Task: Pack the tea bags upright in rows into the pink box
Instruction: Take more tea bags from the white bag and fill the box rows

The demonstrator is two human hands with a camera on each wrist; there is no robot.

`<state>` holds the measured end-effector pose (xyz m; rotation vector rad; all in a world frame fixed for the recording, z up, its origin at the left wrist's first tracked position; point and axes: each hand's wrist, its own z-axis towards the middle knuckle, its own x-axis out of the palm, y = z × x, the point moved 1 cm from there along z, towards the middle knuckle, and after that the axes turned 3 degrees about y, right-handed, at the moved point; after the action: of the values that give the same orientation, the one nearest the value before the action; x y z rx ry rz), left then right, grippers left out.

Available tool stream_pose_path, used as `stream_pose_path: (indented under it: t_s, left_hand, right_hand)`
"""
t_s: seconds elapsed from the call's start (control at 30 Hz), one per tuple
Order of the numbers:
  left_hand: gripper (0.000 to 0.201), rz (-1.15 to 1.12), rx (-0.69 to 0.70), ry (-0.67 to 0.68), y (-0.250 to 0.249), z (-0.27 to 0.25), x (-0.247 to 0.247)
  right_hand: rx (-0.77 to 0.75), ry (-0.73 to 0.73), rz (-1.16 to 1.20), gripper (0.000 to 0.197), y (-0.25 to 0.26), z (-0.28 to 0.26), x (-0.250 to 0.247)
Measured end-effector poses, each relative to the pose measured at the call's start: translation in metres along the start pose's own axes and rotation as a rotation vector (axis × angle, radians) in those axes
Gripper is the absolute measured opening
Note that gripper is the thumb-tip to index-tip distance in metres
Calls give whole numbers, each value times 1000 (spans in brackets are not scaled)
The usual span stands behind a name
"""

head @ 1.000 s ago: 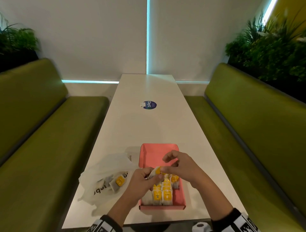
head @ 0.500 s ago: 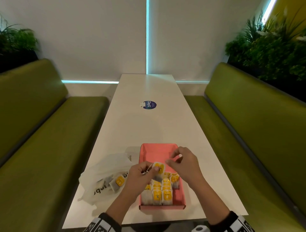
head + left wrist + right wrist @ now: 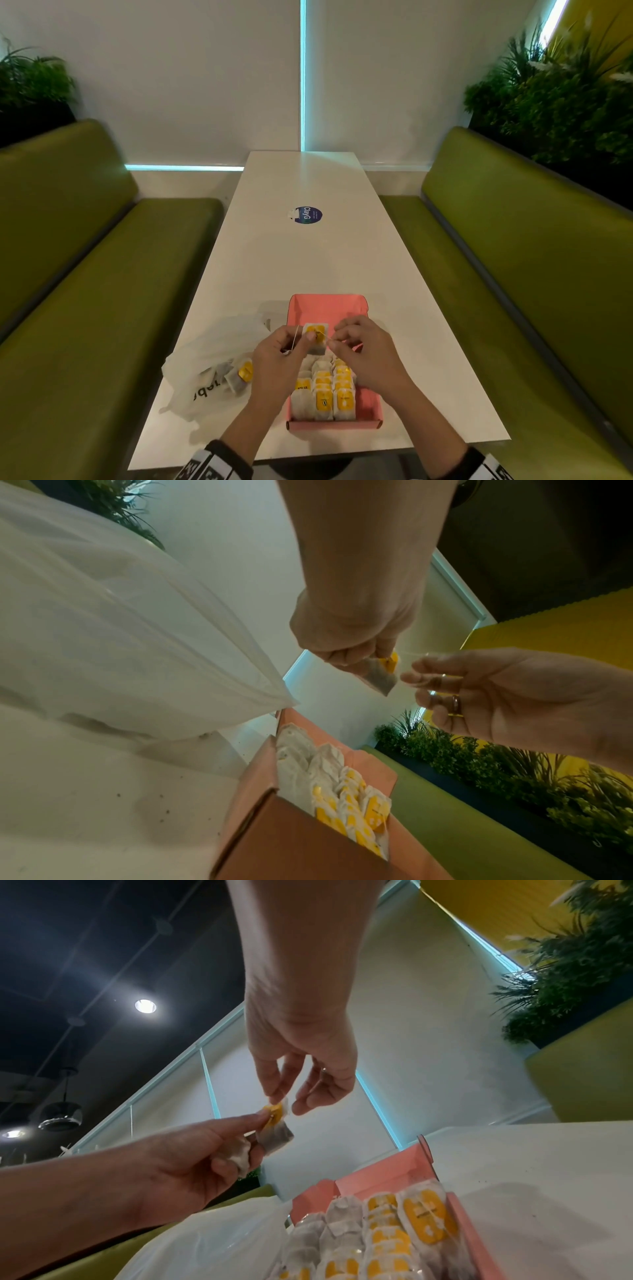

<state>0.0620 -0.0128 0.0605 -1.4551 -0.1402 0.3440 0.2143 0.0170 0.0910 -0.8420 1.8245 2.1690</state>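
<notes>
The pink box [image 3: 327, 303] lies open on the white table [image 3: 301, 260], and rows of upright tea bags [image 3: 325, 387] with yellow tags fill its near half. Above its middle, my left hand [image 3: 301, 342] pinches one tea bag [image 3: 317, 337] with its yellow tag facing me. My right hand [image 3: 337, 337] pinches the thin white string beside that tag. From the left wrist the held tea bag [image 3: 380, 679] hangs from my left hand [image 3: 356, 658], with my right hand [image 3: 421, 674] close by. From the right wrist my right hand [image 3: 284, 1100] pinches at the tag above the tea bag [image 3: 277, 1139].
A crumpled clear plastic bag [image 3: 219, 359] lies left of the box, with more tea bags [image 3: 245, 371] inside it. A round blue sticker [image 3: 308, 215] marks the table's middle. Green benches [image 3: 102, 291] run along both sides, with plants [image 3: 565, 92] behind them.
My left hand has lifted the tea bag a little and turned its tag to face me. My right hand let go of the bag and now pinches its string.
</notes>
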Motion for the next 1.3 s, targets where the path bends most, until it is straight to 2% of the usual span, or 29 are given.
stream_pose_path:
  t_s: [0.1, 0.17, 0.33, 0.47, 0.57, 0.63, 0.77, 0.83, 0.93, 1.03, 1.17, 1.23, 1.3]
  left_hand:
    - [13, 83, 69, -64, -3, -2, 0]
    - [13, 41, 83, -89, -4, -3, 0]
    - [10, -20, 126, -85, -5, -10, 3]
    - [11, -27, 160, -57, -1, -14, 5]
    - [16, -39, 155, -39, -1, -15, 5]
    - [9, -47, 153, -20, -2, -15, 5]
    - [10, -75, 139, -23, -2, -13, 6]
    - [13, -98, 127, -27, -4, -13, 6]
    - [6, -187, 114, -21, -7, -11, 5]
    - [17, -247, 98, -26, -8, -9, 6]
    - [18, -276, 88, -49, -8, -7, 9]
    - [17, -274, 91, -54, -9, -7, 10]
    - [13, -250, 105, -50, -11, -8, 11]
  right_hand:
    - [84, 90, 205, 18, 6, -3, -3]
    - [134, 107, 207, 24, 7, -2, -2]
    - [95, 44, -298, 21, 2, 3, 5]
    - [50, -8, -436, 21, 9, 3, 6]
    - [25, -27, -449, 20, 10, 4, 6]
    - [2, -28, -434, 21, 9, 5, 6]
    - [-20, -33, -310, 20, 5, 6, 7]
    - [-6, -67, -164, 20, 2, 6, 7]
    - [88, -51, 151, 15, 3, 3, 5]
    - [173, 7, 348, 11, 2, 2, 3]
    - [257, 170, 307, 7, 3, -1, 4]
    - [251, 180, 281, 8, 4, -2, 4]
    - [193, 146, 268, 19, 3, -2, 3]
